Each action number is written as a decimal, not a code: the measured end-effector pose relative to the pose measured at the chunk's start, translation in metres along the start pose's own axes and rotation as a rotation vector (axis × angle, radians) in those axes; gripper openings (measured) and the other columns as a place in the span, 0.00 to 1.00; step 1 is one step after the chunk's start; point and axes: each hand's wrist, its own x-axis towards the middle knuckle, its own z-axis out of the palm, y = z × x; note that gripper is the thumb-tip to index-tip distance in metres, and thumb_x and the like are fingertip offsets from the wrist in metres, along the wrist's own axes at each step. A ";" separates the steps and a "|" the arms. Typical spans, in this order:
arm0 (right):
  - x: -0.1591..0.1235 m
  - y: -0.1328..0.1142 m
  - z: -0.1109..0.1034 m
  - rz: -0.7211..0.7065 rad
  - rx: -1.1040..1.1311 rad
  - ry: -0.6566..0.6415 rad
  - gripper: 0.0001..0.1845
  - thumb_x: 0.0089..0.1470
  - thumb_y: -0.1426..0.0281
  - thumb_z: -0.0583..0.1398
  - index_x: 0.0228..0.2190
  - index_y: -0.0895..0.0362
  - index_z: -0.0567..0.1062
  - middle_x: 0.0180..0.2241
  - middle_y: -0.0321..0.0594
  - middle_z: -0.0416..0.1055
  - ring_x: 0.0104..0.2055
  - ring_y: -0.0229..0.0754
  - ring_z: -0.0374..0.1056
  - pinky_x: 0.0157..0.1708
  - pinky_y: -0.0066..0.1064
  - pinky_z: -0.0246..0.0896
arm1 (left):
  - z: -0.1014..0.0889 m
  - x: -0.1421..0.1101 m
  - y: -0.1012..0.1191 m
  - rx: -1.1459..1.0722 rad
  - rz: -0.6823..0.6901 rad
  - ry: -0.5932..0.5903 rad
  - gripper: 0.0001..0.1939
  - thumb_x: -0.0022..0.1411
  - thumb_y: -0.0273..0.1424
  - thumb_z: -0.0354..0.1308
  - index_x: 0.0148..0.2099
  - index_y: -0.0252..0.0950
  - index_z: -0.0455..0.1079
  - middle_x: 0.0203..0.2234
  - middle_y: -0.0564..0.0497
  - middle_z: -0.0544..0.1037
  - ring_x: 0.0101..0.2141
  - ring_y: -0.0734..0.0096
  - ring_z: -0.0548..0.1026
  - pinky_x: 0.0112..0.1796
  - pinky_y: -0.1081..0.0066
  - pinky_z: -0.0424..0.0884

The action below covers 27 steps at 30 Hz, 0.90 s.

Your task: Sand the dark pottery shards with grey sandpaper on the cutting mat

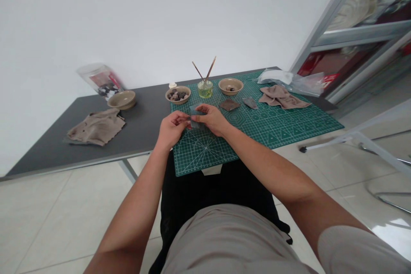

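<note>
Above the green cutting mat point(206, 160), both of my hands are close together in front of me. My right hand point(212, 120) is closed around a thin, flat blue-grey piece point(194, 125), whose edges show beside the thumb and under the fingers. Thumb and fingers of my left hand point(173, 127) are pinched at the left side of that piece. Something small and dark seems to be between these fingertips, too small to make out. Just beyond my right hand lie a brown square piece point(229, 104) and a grey flat piece point(250, 102).
Behind the hands stand a bowl of dark and pale lumps point(178, 95), a glass jar point(205, 90) with two brushes, and another bowl point(230, 87). Cloths lie at left point(98, 127) and right point(282, 96). A third bowl point(122, 100) and a clear container point(100, 79) are at left.
</note>
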 end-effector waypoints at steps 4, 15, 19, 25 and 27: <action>-0.001 0.000 0.000 0.035 -0.100 -0.038 0.23 0.34 0.58 0.75 0.29 0.57 0.77 0.27 0.34 0.73 0.29 0.38 0.67 0.32 0.32 0.64 | 0.002 0.000 0.002 0.055 0.025 0.023 0.06 0.47 0.24 0.57 0.31 0.38 0.70 0.20 0.56 0.74 0.23 0.73 0.73 0.27 0.73 0.70; -0.002 0.001 -0.002 0.015 -0.084 -0.042 0.21 0.34 0.59 0.75 0.29 0.57 0.79 0.27 0.33 0.74 0.29 0.38 0.68 0.33 0.31 0.65 | 0.000 0.002 0.002 -0.010 -0.021 0.021 0.07 0.45 0.25 0.60 0.30 0.38 0.69 0.19 0.57 0.73 0.22 0.74 0.71 0.27 0.73 0.69; -0.001 0.002 -0.002 0.033 -0.064 -0.014 0.22 0.31 0.60 0.77 0.28 0.58 0.79 0.28 0.34 0.74 0.29 0.37 0.68 0.34 0.32 0.65 | -0.003 0.003 -0.001 -0.055 -0.035 -0.026 0.08 0.45 0.27 0.63 0.31 0.37 0.70 0.19 0.57 0.74 0.21 0.74 0.71 0.27 0.72 0.69; 0.002 0.002 -0.003 0.049 0.066 0.002 0.23 0.31 0.62 0.77 0.29 0.57 0.77 0.31 0.34 0.76 0.33 0.37 0.70 0.38 0.33 0.67 | -0.003 0.004 -0.005 -0.158 0.028 0.086 0.13 0.46 0.32 0.69 0.32 0.37 0.69 0.28 0.54 0.79 0.27 0.73 0.76 0.33 0.70 0.74; 0.003 0.002 -0.004 0.055 0.104 0.015 0.24 0.31 0.62 0.77 0.30 0.56 0.77 0.31 0.33 0.75 0.33 0.37 0.69 0.38 0.33 0.67 | -0.003 0.004 -0.007 -0.189 0.021 0.113 0.14 0.47 0.34 0.69 0.37 0.37 0.70 0.27 0.55 0.79 0.27 0.73 0.76 0.33 0.70 0.76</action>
